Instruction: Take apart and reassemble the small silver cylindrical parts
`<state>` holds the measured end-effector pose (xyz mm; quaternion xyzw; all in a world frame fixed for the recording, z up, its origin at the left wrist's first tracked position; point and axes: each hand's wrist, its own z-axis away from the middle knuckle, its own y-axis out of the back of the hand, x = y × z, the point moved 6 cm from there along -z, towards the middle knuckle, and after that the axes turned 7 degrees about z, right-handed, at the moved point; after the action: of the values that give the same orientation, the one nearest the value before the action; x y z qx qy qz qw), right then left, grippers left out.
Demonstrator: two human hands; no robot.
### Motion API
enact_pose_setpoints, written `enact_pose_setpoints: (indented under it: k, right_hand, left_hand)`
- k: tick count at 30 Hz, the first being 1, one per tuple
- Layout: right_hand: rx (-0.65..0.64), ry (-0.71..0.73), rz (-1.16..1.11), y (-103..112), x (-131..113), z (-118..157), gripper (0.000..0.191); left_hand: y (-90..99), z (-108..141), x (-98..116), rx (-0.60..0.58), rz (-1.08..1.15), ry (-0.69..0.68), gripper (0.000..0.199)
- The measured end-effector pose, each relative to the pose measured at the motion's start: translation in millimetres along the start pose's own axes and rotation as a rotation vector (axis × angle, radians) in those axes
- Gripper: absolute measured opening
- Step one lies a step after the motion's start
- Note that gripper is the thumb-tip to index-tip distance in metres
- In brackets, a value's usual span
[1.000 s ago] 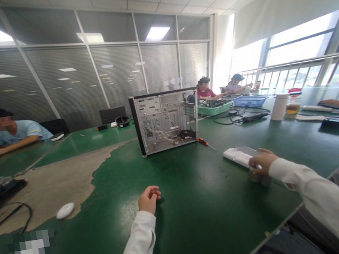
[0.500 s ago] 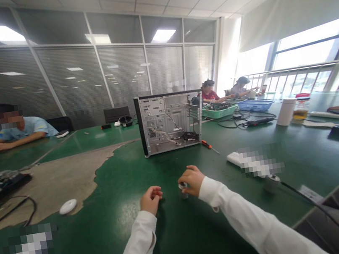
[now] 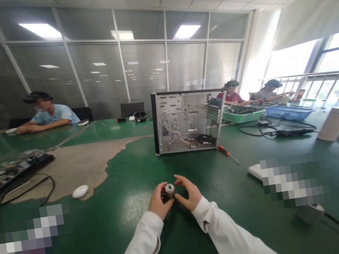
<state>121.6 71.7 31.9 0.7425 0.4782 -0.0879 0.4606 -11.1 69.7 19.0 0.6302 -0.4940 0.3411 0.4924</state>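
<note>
Grey metallic cylinder (image 3: pixel 170 191) — pinched upright by my left hand (image 3: pixel 158 203), seemingly to steady it — my right hand (image 3: pixel 192 193) spread just beside.

The left hand (image 3: pixel 159 202) grips a small metal cylinder (image 3: pixel 170 191), the right hand (image 3: pixel 191 194) spread beside it; an open computer case (image 3: pixel 173 120) stands farther.

One head-worn view

The table (image 3: pixel 247 200) is viewed from the wearer's head, facing forward and down. The left hand (image 3: pixel 160 202) and right hand (image 3: pixel 191 194) are framed close, the case (image 3: pixel 180 110) farther off, the glass wall (image 3: pixel 146 69) beyond.
</note>
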Motion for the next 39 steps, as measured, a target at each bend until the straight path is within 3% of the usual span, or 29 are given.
enact_pose_setpoints:
  k: [8,16,21,30,39]
  right_hand:
    - [-0.030,-0.005,-0.144,-4.7,-11.6,-3.2,0.063]
    - [-0.032,-0.263,-0.542,-15.5,6.7,-2.9,0.040]
    - [-0.032,-0.390,-0.624,-26.2,24.6,-4.7,0.031]
    - [-0.050,-0.435,-0.731,-23.6,20.1,-6.1,0.032]
    - [-0.085,-0.565,-1.032,-35.9,24.1,-3.8,0.034]
  left_hand:
    - [-0.1,1.1,2.4,0.001,-0.042,-0.013,0.034]
    - [2.4,3.4,6.9,0.018,-0.033,-0.052,0.030]
    - [4.0,3.7,8.8,0.027,-0.029,-0.049,0.031]
    - [3.3,4.6,15.9,0.029,-0.077,-0.107,0.030]
    - [6.5,5.2,22.4,0.067,-0.123,-0.144,0.029]
